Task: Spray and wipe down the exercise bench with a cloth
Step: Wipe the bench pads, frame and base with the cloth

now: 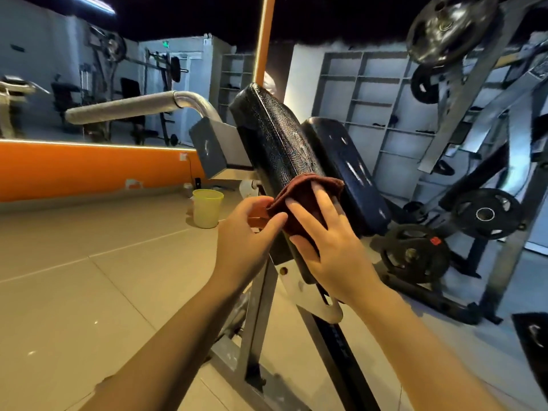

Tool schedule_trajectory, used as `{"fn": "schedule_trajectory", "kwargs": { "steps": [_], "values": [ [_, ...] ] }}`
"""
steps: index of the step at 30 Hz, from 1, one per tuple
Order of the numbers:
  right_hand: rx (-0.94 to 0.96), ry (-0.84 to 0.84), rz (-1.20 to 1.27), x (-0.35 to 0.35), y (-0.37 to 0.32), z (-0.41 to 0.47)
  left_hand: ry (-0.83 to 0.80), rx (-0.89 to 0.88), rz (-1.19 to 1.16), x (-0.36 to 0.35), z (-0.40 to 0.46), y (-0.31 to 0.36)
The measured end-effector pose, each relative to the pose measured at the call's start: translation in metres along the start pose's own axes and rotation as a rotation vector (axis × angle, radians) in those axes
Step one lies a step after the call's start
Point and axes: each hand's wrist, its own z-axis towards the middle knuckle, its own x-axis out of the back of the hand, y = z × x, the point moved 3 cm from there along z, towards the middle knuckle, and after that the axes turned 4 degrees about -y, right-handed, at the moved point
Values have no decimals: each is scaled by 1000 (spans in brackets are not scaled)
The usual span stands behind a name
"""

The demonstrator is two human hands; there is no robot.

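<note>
while my right hand (332,250) presses the cloth (299,200) flat-fingered against the bench pad's (275,137) lower end and my left hand (246,229) pinches its corner, wiping seems underway, with the upper pad apparently left.

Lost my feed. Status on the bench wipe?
Right hand flat on cloth, pressing it to bench pad. Left hand pinches cloth edge. Nothing in the way.

You have one view only, from the head camera, looking forward and down at close range onto the bench pad (275,134), which fills the centre. Its wide angle bends the edges: left of the pad lies tiled floor (89,262), right of it the plate rack (474,173).
</note>
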Motion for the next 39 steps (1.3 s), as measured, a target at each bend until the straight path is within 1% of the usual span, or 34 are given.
{"fn": "schedule_trajectory", "kwargs": {
  "steps": [3,5,7,11,12,13,14,17,19,20,22,26,27,30,32,37,39],
  "values": [
    [-20,22,56,1,0,5,72,75,-148,-4,11,-2],
    [-43,44,109,2,-1,13,94,41,-109,-1,18,0],
    [-63,104,134,5,-5,19,100,-4,-32,5,23,2],
    [-55,329,80,20,-13,22,98,-81,54,12,22,0],
    [-60,375,62,27,-13,24,98,-98,54,13,21,0],
    [-75,387,58,34,-13,28,97,-113,54,14,20,2],
    [-98,347,66,40,-11,34,96,-128,56,14,19,3],
    [-173,99,87,51,2,56,94,-165,48,17,18,12],
    [-178,28,82,56,8,65,98,-180,4,20,17,16],
    [-172,24,75,57,8,67,102,-185,-16,22,18,18],
    [-170,73,79,58,8,68,110,-177,-8,25,20,17],
    [-229,195,90,56,7,61,99,-102,102,24,26,4],
    [-234,248,96,55,5,57,97,-97,138,25,27,2],
    [-162,476,100,46,-11,44,94,-124,194,29,27,5],
    [-73,547,95,34,-20,34,93,-131,208,31,28,4],
    [66,468,-227,17,-20,24,92,-80,207,23,29,-5],
    [89,475,-281,18,-20,26,106,-75,186,23,27,-7]
  ]
}}
